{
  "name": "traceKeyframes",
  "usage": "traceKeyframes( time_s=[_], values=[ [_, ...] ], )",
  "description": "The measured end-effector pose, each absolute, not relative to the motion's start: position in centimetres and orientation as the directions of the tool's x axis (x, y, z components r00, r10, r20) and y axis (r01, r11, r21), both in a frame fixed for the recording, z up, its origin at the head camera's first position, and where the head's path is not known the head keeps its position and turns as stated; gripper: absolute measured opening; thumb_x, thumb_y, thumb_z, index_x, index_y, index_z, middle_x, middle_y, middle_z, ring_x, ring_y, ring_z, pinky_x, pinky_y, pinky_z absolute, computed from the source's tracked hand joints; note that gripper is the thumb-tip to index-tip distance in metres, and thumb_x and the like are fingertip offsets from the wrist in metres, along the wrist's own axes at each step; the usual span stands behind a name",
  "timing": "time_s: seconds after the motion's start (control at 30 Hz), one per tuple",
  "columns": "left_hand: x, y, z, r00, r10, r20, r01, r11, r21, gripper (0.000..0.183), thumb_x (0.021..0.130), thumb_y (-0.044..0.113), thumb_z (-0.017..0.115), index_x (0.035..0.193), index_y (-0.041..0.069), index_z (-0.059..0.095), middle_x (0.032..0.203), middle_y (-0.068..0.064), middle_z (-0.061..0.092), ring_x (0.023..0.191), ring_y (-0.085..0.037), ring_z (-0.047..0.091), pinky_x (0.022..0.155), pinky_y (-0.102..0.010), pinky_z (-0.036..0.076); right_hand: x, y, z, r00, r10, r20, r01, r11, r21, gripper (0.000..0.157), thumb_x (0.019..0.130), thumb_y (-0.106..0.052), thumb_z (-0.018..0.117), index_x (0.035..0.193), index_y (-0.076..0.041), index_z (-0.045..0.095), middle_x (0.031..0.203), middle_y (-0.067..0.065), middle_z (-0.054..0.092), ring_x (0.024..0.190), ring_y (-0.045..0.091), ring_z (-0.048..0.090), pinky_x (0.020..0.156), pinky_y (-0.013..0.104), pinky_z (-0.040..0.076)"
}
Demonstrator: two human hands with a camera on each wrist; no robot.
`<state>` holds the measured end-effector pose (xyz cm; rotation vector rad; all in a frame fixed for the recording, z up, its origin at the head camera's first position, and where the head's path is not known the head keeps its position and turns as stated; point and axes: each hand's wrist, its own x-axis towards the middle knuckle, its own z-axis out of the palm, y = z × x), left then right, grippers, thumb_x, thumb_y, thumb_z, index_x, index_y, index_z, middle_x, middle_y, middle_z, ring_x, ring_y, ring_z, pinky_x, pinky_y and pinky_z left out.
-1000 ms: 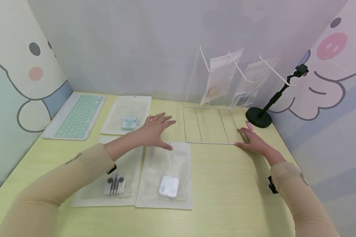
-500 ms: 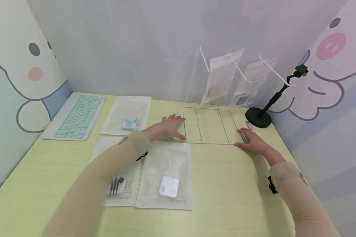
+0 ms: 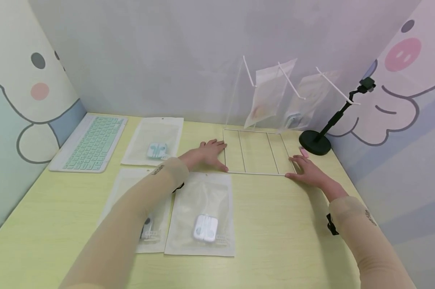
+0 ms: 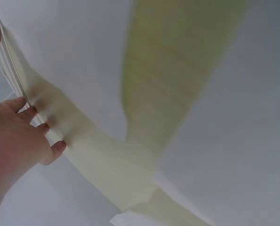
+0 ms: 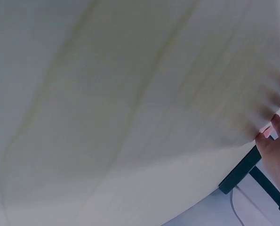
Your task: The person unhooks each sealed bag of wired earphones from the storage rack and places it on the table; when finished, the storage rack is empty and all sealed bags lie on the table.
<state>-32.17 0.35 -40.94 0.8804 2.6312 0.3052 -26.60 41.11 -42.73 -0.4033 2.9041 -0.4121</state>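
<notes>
A white wire display rack [image 3: 257,174] stands at the back right, its base frame flat on the table. My left hand [image 3: 211,154] rests at the left side of that base, fingers spread and thumb near the front left corner. In the left wrist view, the fingertips of the left hand [image 4: 17,136] lie along the thin wire. At the front right corner, my right hand [image 3: 307,172] has its thumb on the front bar and its fingers by the side bar. Two pouches, one a translucent bag [image 3: 271,92] and the other a bag [image 3: 307,96], hang from the rack's hooks.
Flat on the table lie bags of earphones: one with a white case [image 3: 205,228], one with a light blue case [image 3: 157,150], and another bag [image 3: 125,182] partly under my left arm. A keyboard [image 3: 94,142] is far left. A black stand [image 3: 315,142] and pink item [image 3: 303,152] sit right.
My left hand has moved right from above the bags to the rack's left side. The right hand stays at the rack's right corner, and the rack has not shifted.
</notes>
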Motion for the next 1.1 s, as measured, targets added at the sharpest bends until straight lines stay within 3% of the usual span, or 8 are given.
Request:
traceKeyframes(
  time_s=[0.27,0.43,0.57,0.77,0.9,1.1],
  values=[
    [-32.5,-0.1,-41.2,-0.756,0.616,-0.222,0.542,0.779,0.316,0.106,0.072,0.071,0.063,0.152,0.018,0.017,0.159,-0.002,0.011,0.145,-0.029,0.007,0.109,-0.060,0.012,-27.3,41.0,-42.0,-0.934,-0.333,-0.128,-0.286,0.914,-0.288,0.077,0.086,-0.050,0.063,0.138,0.003,0.041,0.142,0.030,0.035,0.133,0.046,0.028,0.106,0.060,0.022],
    [-32.6,-0.3,-41.5,-0.756,0.626,-0.194,0.548,0.766,0.337,0.106,0.071,0.072,0.063,0.151,0.019,0.021,0.158,-0.001,0.015,0.144,-0.028,0.011,0.109,-0.059,0.013,-27.8,40.7,-40.5,-0.957,-0.268,-0.113,-0.210,0.904,-0.373,0.069,0.092,-0.046,0.056,0.139,0.002,0.041,0.144,0.031,0.033,0.132,0.048,0.030,0.104,0.061,0.025],
    [-32.6,-0.4,-41.5,-0.755,0.632,-0.177,0.554,0.758,0.344,0.103,0.071,0.072,0.063,0.150,0.018,0.024,0.157,-0.002,0.019,0.143,-0.028,0.014,0.107,-0.058,0.015,-28.1,39.8,-39.2,-0.977,-0.211,0.025,-0.196,0.851,-0.486,0.062,0.094,-0.042,0.055,0.141,-0.003,0.040,0.144,0.026,0.037,0.126,0.046,0.040,0.101,0.060,0.032],
    [-32.4,-0.6,-41.5,-0.768,0.619,-0.163,0.543,0.765,0.347,0.099,0.073,0.072,0.061,0.149,0.019,0.027,0.156,-0.001,0.021,0.143,-0.027,0.015,0.107,-0.057,0.015,-28.9,37.3,-37.3,-0.961,-0.154,0.230,-0.262,0.769,-0.583,0.057,0.094,-0.038,0.055,0.143,-0.011,0.041,0.142,0.017,0.042,0.128,0.038,0.043,0.099,0.055,0.038],
    [-32.3,-0.4,-41.7,-0.776,0.613,-0.151,0.540,0.768,0.344,0.097,0.074,0.072,0.060,0.148,0.019,0.027,0.156,-0.001,0.022,0.143,-0.027,0.014,0.107,-0.057,0.016,-29.6,35.8,-35.9,-0.946,-0.139,0.291,-0.300,0.714,-0.632,0.055,0.095,-0.034,0.056,0.144,-0.016,0.039,0.143,0.015,0.043,0.129,0.035,0.043,0.099,0.053,0.038],
    [-32.2,-0.1,-41.7,-0.782,0.601,-0.165,0.527,0.779,0.340,0.097,0.074,0.071,0.061,0.148,0.020,0.026,0.157,0.000,0.020,0.144,-0.026,0.013,0.108,-0.056,0.016,-29.6,32.7,-32.6,-0.953,-0.161,0.255,-0.298,0.629,-0.718,0.058,0.097,-0.028,0.054,0.148,-0.018,0.031,0.147,0.019,0.035,0.134,0.037,0.034,0.105,0.055,0.030]
  ],
)
